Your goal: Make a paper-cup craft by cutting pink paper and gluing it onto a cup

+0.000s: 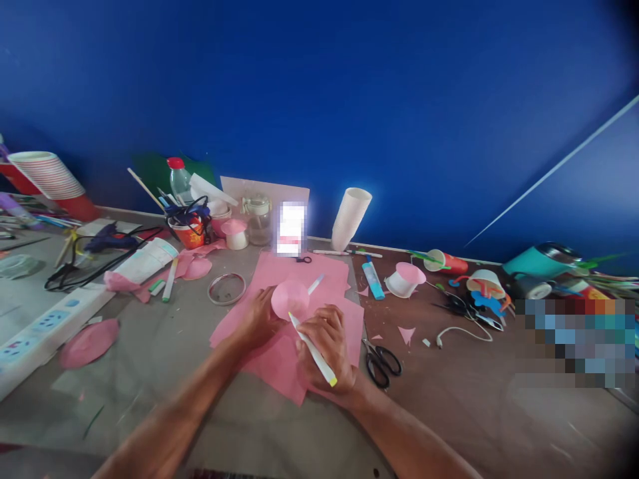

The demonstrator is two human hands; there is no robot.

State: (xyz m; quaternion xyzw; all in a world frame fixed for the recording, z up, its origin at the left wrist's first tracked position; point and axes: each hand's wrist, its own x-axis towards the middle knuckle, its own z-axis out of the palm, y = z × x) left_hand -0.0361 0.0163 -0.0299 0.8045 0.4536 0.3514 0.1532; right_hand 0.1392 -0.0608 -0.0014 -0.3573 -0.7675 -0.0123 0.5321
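Observation:
My right hand point(327, 342) grips a white marker point(314, 351) with yellow ends. The marker's tip meets the lower edge of a round pink paper piece point(289, 297). At the left edge of that piece, my left hand point(260, 318) has its fingers closed on it; what lies beneath the round is hidden. Both hands are above several large pink paper sheets point(279, 369) on the table. A capless-looking white pen point(316, 284) lies just behind the round. Black-handled scissors point(382, 362) rest to the right of my right hand.
A roll of tape point(226, 289) and a power strip point(47, 326) lie on the left. Stacked white cups point(351, 218) stand by the blue wall. To the right are a pink-topped cup point(405, 280), a blue glue tube point(373, 278) and a teal bottle point(542, 263).

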